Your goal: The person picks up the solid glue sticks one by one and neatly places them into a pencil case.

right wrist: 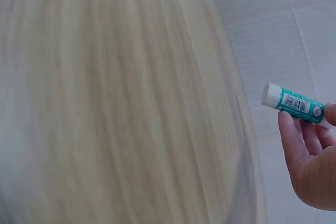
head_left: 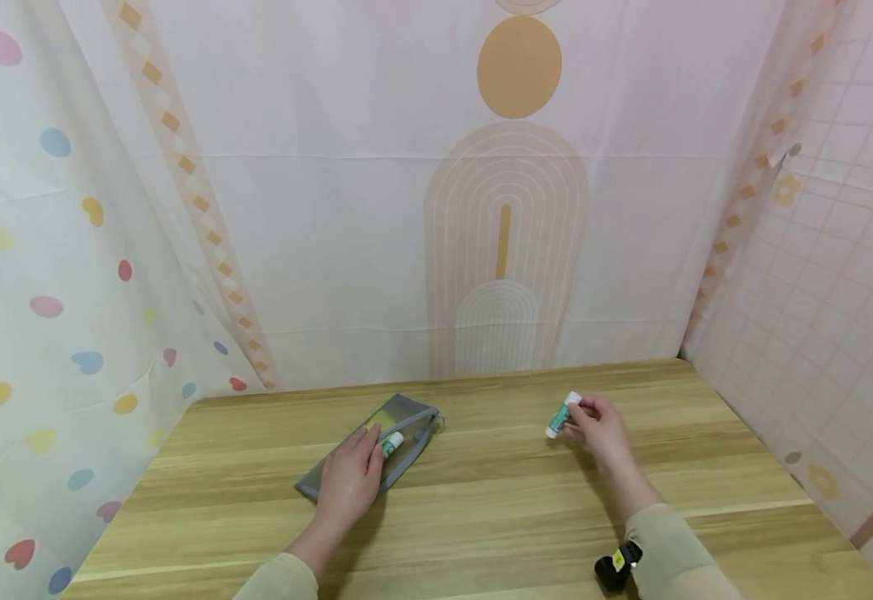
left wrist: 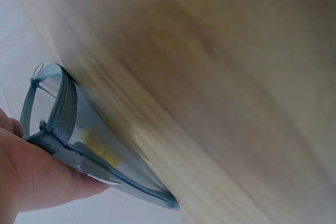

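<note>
In the head view, my left hand [head_left: 349, 475] lies over a grey mesh zip pouch [head_left: 402, 408], gripping it. The left wrist view shows the pouch [left wrist: 55, 114] with its mouth spread apart and the thumb [left wrist: 68, 182] along its side. A glue stick [head_left: 392, 445] with a white cap shows beside the left fingers, overlapping the pouch; its lower end is hidden by the hand. To the right, my right hand [head_left: 599, 429] pinches another glue stick [head_left: 563, 415], tilted above the table. Its green label with a barcode [right wrist: 295, 102] faces the right wrist view.
The wood-grain table [head_left: 481, 500] reaches back to a patterned curtain [head_left: 331, 250]. A yellow patch [left wrist: 100, 148] shows through the pouch's mesh. A small black device [head_left: 616, 568] is at the right sleeve. Side curtains hang at left and right.
</note>
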Demonstrator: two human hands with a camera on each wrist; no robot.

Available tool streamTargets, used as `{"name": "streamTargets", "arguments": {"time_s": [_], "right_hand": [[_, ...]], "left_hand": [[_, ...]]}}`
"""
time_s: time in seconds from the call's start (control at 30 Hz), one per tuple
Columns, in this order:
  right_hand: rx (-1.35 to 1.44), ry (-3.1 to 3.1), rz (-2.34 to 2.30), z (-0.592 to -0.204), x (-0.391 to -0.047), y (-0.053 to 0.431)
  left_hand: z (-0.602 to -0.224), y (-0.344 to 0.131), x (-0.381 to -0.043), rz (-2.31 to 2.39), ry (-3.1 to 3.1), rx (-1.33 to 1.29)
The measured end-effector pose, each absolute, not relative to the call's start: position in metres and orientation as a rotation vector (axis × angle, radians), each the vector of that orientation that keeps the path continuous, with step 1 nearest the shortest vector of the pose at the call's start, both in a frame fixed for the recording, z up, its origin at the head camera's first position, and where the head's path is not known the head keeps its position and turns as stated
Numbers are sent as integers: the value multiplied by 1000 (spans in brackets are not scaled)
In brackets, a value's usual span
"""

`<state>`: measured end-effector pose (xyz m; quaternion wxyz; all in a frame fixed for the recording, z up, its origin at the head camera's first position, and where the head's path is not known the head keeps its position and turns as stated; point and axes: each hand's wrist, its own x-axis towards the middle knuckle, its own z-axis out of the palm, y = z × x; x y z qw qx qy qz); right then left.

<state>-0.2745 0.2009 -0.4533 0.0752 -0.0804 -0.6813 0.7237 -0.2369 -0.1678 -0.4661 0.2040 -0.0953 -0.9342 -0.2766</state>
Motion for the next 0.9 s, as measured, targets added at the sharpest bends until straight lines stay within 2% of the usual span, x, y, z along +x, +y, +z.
{"name": "streamTargets", "arguments": {"time_s": [0.9], "right_hand": [[-201, -2028, 2281, -459, -275, 158]], "left_hand": [[-466, -169, -238, -764, -2638, -245]]}}
